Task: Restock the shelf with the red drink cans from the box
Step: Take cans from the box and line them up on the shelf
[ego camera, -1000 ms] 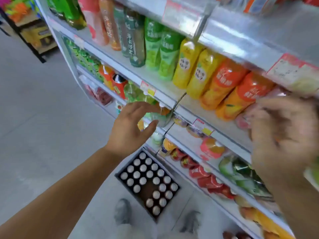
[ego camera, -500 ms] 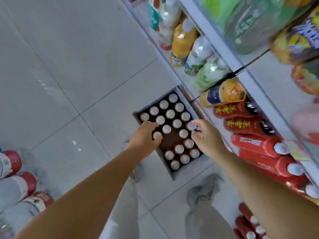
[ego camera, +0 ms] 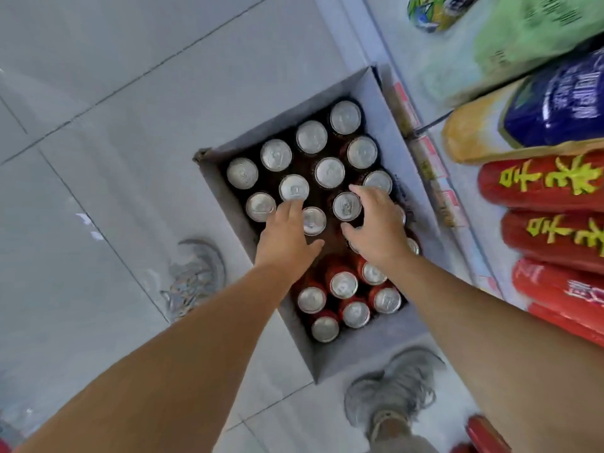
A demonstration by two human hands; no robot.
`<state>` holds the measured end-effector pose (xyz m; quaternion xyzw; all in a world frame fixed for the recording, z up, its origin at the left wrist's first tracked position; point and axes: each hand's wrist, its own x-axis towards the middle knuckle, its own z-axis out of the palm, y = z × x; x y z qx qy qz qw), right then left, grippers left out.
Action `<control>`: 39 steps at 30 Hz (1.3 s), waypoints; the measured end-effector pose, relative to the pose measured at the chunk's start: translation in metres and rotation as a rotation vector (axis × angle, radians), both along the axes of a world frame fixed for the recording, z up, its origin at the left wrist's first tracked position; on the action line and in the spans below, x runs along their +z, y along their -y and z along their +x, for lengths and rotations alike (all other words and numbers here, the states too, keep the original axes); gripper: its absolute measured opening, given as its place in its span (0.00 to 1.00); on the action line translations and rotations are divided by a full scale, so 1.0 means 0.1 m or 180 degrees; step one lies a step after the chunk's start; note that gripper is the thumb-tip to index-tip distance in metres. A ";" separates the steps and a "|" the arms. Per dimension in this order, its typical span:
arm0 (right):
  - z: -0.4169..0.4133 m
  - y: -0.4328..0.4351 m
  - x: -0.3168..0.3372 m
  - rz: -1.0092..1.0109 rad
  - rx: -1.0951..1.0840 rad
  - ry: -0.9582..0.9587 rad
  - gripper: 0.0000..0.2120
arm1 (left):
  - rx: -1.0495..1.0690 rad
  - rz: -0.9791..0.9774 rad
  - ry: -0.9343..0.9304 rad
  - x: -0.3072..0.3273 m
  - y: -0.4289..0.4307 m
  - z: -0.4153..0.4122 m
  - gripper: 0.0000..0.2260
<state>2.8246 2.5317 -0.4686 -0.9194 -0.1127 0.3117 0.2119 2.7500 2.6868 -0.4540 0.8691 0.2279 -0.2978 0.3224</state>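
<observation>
A grey cardboard box stands on the floor by the shelf base and holds several red drink cans with silver tops. Both my hands are down inside the box, over its middle. My left hand lies with straight fingers among the cans, its fingertips at one can top and its thumb spread beside another can. My right hand curls its fingers and thumb around one red can. Part of the can rows is hidden under my hands.
The shelf edge with price tags runs right of the box. Red bottles, a yellow-and-blue bottle and a green one stand on it. My grey shoes are on the tiled floor.
My view swung down from the upper shelves to the box. Both hands came down from shelf height into the box, and the right hand has closed around a can.
</observation>
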 end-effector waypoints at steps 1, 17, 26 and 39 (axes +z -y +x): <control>0.00 0.00 -0.07 -0.0080 0.0072 0.0016 0.32 | 0.0011 0.0082 0.0048 -0.06 0.02 0.00 0.33; 0.04 -0.05 -0.47 -0.0722 0.0811 0.0952 0.36 | -0.0670 0.0752 0.0676 -0.55 0.11 -0.03 0.33; -0.10 0.06 0.18 -0.0037 -0.0054 0.0680 0.35 | -0.0204 -0.0180 0.0920 0.03 -0.08 -0.06 0.31; -0.03 0.00 3.68 0.0827 -0.1201 0.1191 0.36 | -0.0453 -0.0706 0.1528 3.50 -0.33 0.50 0.31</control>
